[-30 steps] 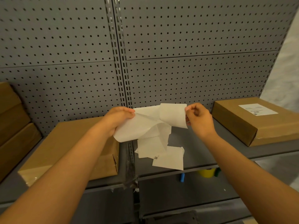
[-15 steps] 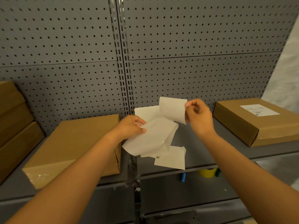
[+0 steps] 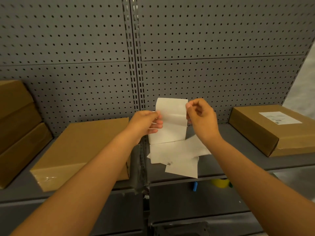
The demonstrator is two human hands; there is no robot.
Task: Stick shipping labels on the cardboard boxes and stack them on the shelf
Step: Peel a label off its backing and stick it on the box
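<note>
Bare shelf [image 3: 219, 133] lies between plain box [image 3: 81, 150] and labelled box [image 3: 265, 132].

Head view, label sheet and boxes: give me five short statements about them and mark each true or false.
1. Both hands hold the white label sheet. True: the left hand pinches its left edge, the right hand its upper right edge.
2. The box on the right already carries a label. True: a printed label lies on its top.
3. The box in the middle carries a label too. False: its top is bare brown cardboard.
4. The loose white sheets lie on the middle box. False: they lie on the grey shelf, between the two boxes.
5. The label sheet is pressed flat onto a box. False: it is held up in the air before the pegboard.
</note>
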